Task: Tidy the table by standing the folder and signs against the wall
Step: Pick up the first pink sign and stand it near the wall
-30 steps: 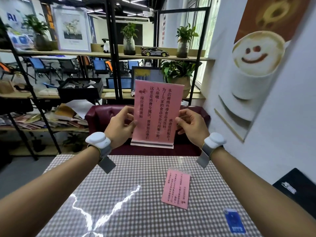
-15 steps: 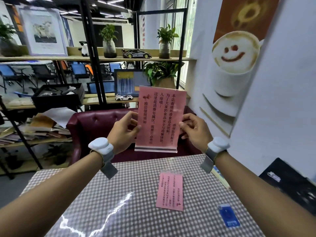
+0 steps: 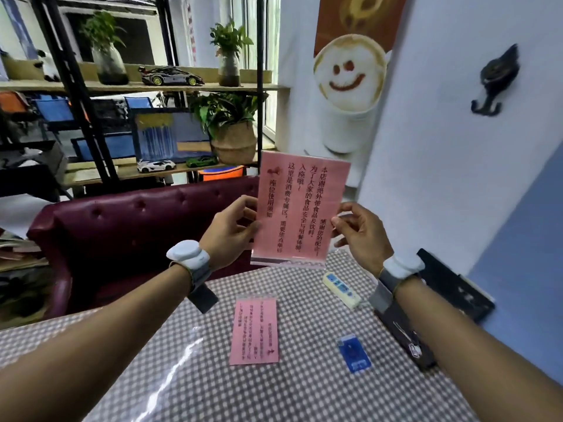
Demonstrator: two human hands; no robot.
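I hold a large pink sign [image 3: 301,205] in a clear acrylic stand upright above the far edge of the checkered table [image 3: 189,388]. My left hand [image 3: 231,229] pinches its left edge and my right hand [image 3: 362,233] pinches its right edge. A smaller pink sign [image 3: 255,330] lies flat on the table below. A black folder [image 3: 451,287] leans against the white-and-blue wall [image 3: 441,166] on the right, partly hidden by my right forearm.
A white remote control [image 3: 341,289] lies near the wall and a blue card [image 3: 354,354] lies to the right of the small sign. A dark red sofa [image 3: 122,226] stands behind the table, with shelving behind it. A black hook [image 3: 493,83] hangs on the wall.
The view has swung to the right, toward the wall. The large sign, held in both hands, has moved right with it. The remote control and more of the folder have come into view.
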